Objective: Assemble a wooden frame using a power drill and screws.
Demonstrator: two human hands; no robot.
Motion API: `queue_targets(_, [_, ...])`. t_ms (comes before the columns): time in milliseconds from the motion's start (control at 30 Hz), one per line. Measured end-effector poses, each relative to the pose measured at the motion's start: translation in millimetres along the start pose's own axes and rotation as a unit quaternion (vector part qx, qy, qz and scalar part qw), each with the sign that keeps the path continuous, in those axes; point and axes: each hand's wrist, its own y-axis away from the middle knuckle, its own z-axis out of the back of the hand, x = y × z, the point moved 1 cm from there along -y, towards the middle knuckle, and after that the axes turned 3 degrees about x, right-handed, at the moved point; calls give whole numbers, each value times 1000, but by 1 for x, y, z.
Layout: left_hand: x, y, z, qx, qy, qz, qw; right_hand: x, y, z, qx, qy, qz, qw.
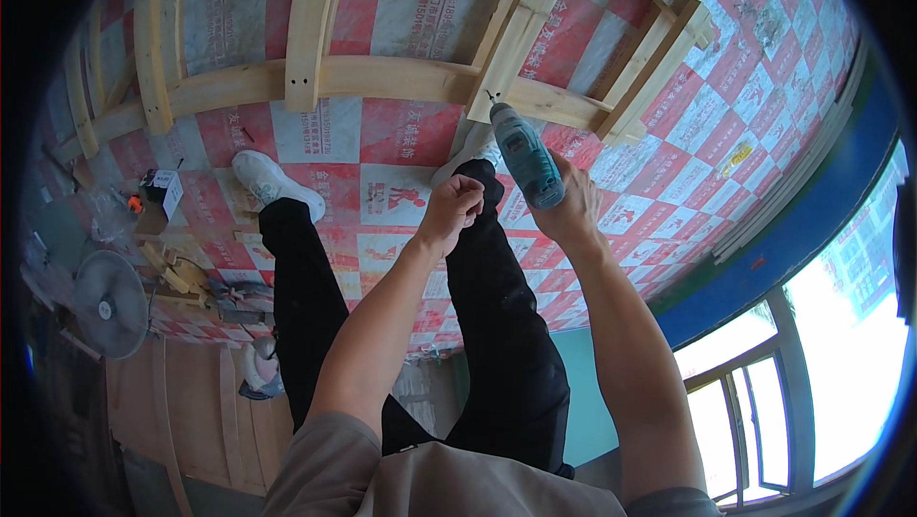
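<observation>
In my right hand [571, 205] is a teal and grey cordless drill [527, 159], the fingers wrapped round its handle. Its bit points away from me and meets, or nearly meets, the near end of a pale wooden slat [521, 25]. That slat lies across a long wooden rail [396, 80] of a slatted frame on the floor. My left hand [453, 209] is closed in a pinch above my leg, left of the drill; whatever its fingers hold is hidden. Dark screw spots show in another slat [312, 30] farther left.
Red and white printed sheeting [401, 194] covers the floor. My white shoe [275, 183] stands just short of the rail. To the left are a small box [160, 200] and a round fan [111, 304]. A blue wall band [731, 292] and bright windows [764, 412] lie to the right.
</observation>
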Motion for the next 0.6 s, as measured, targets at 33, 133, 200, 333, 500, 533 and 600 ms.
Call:
queue_targets(33, [-3,1,1,0,-5,-5,1000,0,-2,0,-1,2,0,1000])
queue_targets(133, [-10,5,1,9,3,-20,1000,-1,-8,-2,-3,20,15,1000])
queue_targets(200, [-16,6,-4,9,-3,-16,1000,-1,-11,-1,9,58,-4,998])
queue_targets(333, [-23,11,1,34,15,-1,999,6,-15,1,6,56,12,998])
queue_targets(500, [-27,11,2,39,20,-1,999,6,-19,-3,11,46,9,999])
queue_targets(533, [-25,11,1,43,20,-1,999,4,-20,-4,12,48,8,999])
queue_targets(600, [-25,12,3,41,-2,6,999,-1,-23,-4,12,53,10,998])
